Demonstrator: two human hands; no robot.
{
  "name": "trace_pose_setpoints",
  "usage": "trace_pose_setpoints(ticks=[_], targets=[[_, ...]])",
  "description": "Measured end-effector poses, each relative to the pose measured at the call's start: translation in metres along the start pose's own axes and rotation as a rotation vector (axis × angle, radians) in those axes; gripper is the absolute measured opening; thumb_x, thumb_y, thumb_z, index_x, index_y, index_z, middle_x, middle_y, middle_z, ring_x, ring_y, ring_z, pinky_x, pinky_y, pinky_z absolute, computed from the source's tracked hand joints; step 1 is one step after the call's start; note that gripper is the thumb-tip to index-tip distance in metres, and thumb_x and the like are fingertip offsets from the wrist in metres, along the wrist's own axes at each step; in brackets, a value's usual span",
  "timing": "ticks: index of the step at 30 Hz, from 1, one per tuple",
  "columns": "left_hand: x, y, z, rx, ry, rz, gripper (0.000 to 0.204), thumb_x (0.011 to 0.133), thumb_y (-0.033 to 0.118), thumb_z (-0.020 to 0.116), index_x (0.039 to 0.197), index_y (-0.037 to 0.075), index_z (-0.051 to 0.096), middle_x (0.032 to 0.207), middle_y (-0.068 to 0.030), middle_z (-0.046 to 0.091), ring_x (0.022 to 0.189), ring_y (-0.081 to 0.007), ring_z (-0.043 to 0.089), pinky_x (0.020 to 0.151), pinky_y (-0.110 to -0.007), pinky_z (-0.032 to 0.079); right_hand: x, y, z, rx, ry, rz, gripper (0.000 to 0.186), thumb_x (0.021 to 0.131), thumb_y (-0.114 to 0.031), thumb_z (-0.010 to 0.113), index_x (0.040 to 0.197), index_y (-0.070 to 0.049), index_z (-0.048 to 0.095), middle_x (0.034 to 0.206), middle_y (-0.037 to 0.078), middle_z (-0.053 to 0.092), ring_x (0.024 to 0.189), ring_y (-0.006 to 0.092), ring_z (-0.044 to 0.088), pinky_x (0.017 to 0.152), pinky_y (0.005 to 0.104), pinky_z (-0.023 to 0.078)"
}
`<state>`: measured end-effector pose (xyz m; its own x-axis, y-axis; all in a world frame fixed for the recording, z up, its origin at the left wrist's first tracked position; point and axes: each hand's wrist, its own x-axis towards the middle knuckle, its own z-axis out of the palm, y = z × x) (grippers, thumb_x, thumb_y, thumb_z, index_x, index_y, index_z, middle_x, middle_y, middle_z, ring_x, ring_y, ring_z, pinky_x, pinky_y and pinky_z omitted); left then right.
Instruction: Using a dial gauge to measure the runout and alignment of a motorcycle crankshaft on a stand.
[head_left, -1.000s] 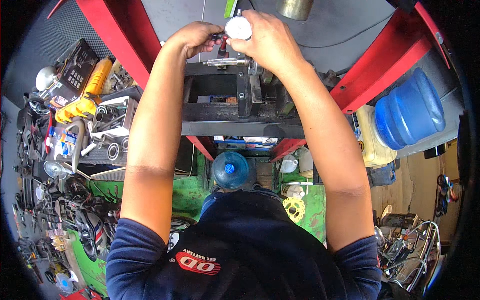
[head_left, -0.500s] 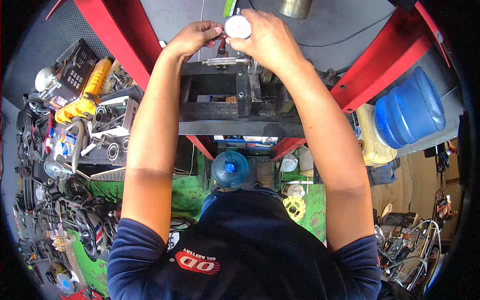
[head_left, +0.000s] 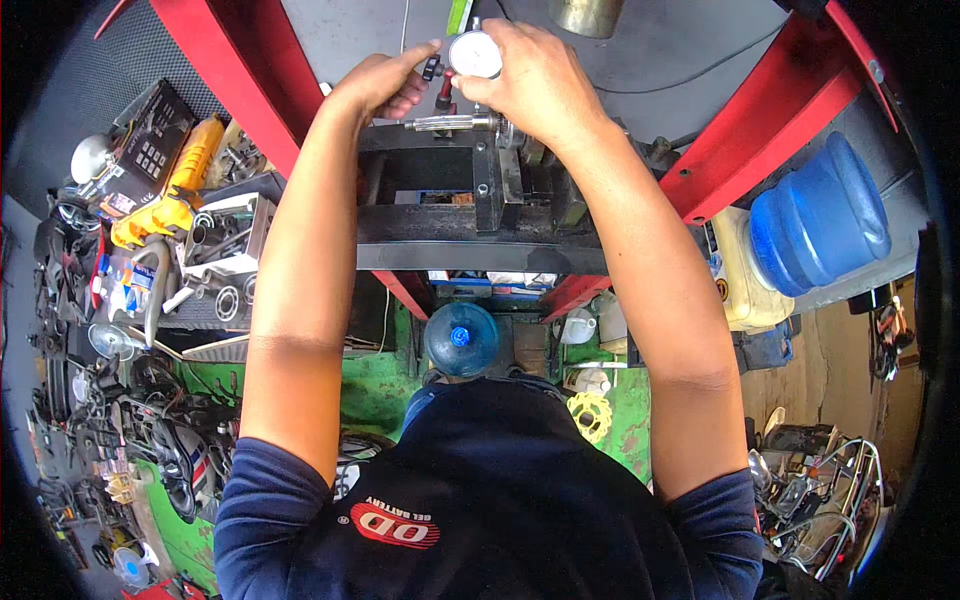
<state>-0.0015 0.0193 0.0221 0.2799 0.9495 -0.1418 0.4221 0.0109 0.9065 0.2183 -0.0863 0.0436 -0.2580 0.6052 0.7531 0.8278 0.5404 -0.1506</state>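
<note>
At the top middle, a round white-faced dial gauge point(head_left: 475, 54) is gripped at its edge between the fingers and thumb of my right hand point(head_left: 535, 85). My left hand point(head_left: 385, 85) is just left of it, fingers apart around a small black knob point(head_left: 432, 68); one fingertip reaches over the knob's upper end, and contact is hard to tell. A red-and-black stem point(head_left: 446, 92) stands below the gauge. Beneath both hands, a splined metal shaft point(head_left: 450, 123) lies across a black steel frame point(head_left: 430, 222). My right hand partly hides the shaft's right end.
Red posts point(head_left: 240, 70) flank the bench on both sides. Left, a bench holds bearings point(head_left: 228, 303), metal parts and a yellow case point(head_left: 160, 215). A blue water jug point(head_left: 820, 215) and a cream jerrycan point(head_left: 745, 275) sit right. Another blue jug point(head_left: 460, 340) stands below.
My left fingers have loosened from the black knob and spread, leaving it visible. My right hand and the dial gauge stay nearly in place.
</note>
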Motion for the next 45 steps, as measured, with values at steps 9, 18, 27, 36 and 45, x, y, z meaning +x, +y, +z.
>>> trace_pose_setpoints(ticks=[9,18,27,36,45], targets=[[-0.005,0.017,0.011,0.086,0.070,-0.125,0.063,0.100,0.063,0.053,0.084,0.005,0.069,0.060,0.0062,0.051,0.043,-0.0072,0.039,0.042,-0.025,0.036,0.001,-0.002,-0.001,-0.046,0.028,-0.020,0.052,0.080,-0.035,0.085,0.117,-0.002,0.070,0.108,0.021,0.075,0.103,0.0387,0.073,0.092,0.0503,0.058],[0.003,0.004,0.015,-0.070,0.044,-0.019,0.048,0.094,0.055,0.071,0.079,0.009,0.070,0.062,0.0061,0.055,0.049,-0.0057,0.046,0.047,-0.023,0.040,-0.001,-0.003,-0.004,-0.026,-0.027,0.044,0.062,0.079,-0.035,0.086,0.127,0.001,0.068,0.112,0.024,0.073,0.109,0.0410,0.070,0.096,0.0498,0.055],[0.004,0.001,0.019,-0.165,0.069,0.044,0.041,0.094,0.046,0.075,0.084,0.006,0.070,0.066,0.0033,0.057,0.052,-0.0075,0.048,0.047,-0.025,0.042,-0.002,-0.004,-0.004,-0.039,-0.014,0.045,0.060,0.078,-0.034,0.086,0.125,-0.001,0.069,0.111,0.023,0.073,0.107,0.0409,0.070,0.095,0.0497,0.056],[0.012,-0.017,0.017,-0.176,-0.011,0.166,0.036,0.103,0.043,0.069,0.097,0.008,0.069,0.075,0.0045,0.059,0.058,-0.0064,0.052,0.051,-0.020,0.044,-0.002,-0.004,-0.006,-0.041,-0.035,0.041,0.059,0.079,-0.034,0.086,0.124,0.000,0.069,0.112,0.023,0.073,0.108,0.0411,0.070,0.096,0.0491,0.056],[0.019,-0.031,0.020,-0.247,-0.058,0.301,0.037,0.104,0.040,0.068,0.103,0.003,0.068,0.080,0.0018,0.056,0.068,-0.0098,0.050,0.062,-0.025,0.042,-0.001,-0.004,-0.004,-0.018,-0.025,0.051,0.057,0.079,-0.034,0.086,0.123,-0.001,0.070,0.110,0.022,0.074,0.107,0.0406,0.071,0.094,0.0492,0.056]])
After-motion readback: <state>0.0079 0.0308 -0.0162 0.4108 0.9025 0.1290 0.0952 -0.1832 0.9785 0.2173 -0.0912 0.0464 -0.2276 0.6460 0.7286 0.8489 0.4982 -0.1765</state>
